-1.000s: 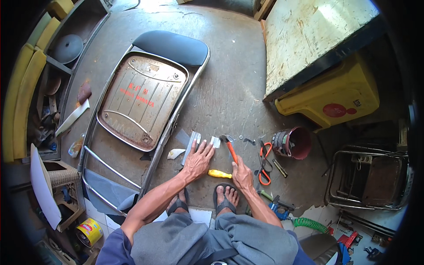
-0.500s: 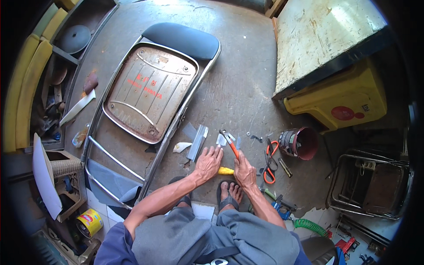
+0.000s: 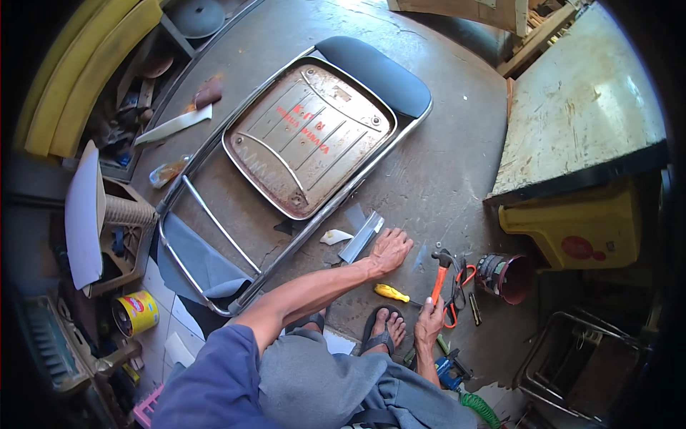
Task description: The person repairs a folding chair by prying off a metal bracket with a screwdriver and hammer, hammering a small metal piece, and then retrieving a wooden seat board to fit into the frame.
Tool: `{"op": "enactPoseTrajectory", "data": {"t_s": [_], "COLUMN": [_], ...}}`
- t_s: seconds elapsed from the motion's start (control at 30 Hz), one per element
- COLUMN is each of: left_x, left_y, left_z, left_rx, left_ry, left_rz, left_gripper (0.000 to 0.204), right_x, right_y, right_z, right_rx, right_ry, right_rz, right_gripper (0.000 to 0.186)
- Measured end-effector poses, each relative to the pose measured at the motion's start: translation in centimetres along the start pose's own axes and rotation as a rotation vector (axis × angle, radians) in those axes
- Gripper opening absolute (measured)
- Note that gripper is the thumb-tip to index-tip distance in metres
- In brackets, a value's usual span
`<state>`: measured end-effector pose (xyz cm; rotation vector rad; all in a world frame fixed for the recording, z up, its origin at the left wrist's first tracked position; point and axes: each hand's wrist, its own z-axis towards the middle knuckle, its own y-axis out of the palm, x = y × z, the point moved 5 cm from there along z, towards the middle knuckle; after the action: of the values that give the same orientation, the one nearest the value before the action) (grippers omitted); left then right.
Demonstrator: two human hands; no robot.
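My right hand [image 3: 429, 319] is closed around the orange handle of a hammer [image 3: 440, 277], its dark head pointing away from me, near the orange-handled scissors [image 3: 454, 297]. My left hand [image 3: 391, 250] is down at the floor with its fingers curled under. Whatever lies in or beneath those fingers is hidden. Just left of it lies a folded strip of shiny grey material [image 3: 361, 237], with a white scrap [image 3: 336, 237] beside that. A yellow-handled tool [image 3: 391, 292] lies on the floor near my foot.
A folding chair [image 3: 309, 136] with a rusty metal seat underside and dark backrest lies ahead to the left. A paint-stained can [image 3: 506, 277] stands at right, below a worn table [image 3: 575, 107] and a yellow plastic stool [image 3: 572, 225]. A green coiled hose [image 3: 480, 409] lies lower right.
My left hand has moved right, over the spot where small shiny pieces lay. The hammer has drawn away from them to the right, toward the scissors. My view has shifted left.
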<state>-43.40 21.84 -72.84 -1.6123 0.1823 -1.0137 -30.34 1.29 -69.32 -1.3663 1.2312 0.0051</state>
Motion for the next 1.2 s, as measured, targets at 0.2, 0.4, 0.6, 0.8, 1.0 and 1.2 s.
{"op": "enactPoseTrajectory", "data": {"t_s": [0.2, 0.4, 0.6, 0.8, 1.0, 1.2], "left_x": [-7.6, -19.4, -19.6, -17.5, -18.3, -18.5], "left_y": [-15.0, -17.1, -15.1, -15.1, -14.3, -14.0], "left_z": [-4.0, -11.1, -11.8, -12.4, -12.9, -12.5], "left_rx": [0.438, 0.399, 0.648, 0.594, 0.651, 0.656], "left_ry": [-0.458, -0.912, -0.816, -0.754, -0.832, -0.854], "left_rz": [-0.52, -0.304, -0.049, 0.058, -0.009, -0.1], "left_gripper": [0.013, 0.021, 0.029, 0.033, 0.031, 0.03], "right_x": [2.2, -2.0, -1.9, 0.0, 0.3, 1.0], "right_y": [0.6, 2.6, 3.4, 2.5, 3.0, 3.3], "right_z": [0.6, 1.3, 0.9, 0.0, 0.0, 0.7], "right_rx": [0.024, -0.083, -0.164, -0.151, -0.153, -0.15], "right_ry": [0.127, 0.059, 0.06, 0.131, 0.188, 0.118], "right_rz": [0.175, 0.153, 0.167, 0.226, 0.279, 0.227], "right_gripper": [0.031, 0.027, 0.027, 0.026, 0.025, 0.023]}}
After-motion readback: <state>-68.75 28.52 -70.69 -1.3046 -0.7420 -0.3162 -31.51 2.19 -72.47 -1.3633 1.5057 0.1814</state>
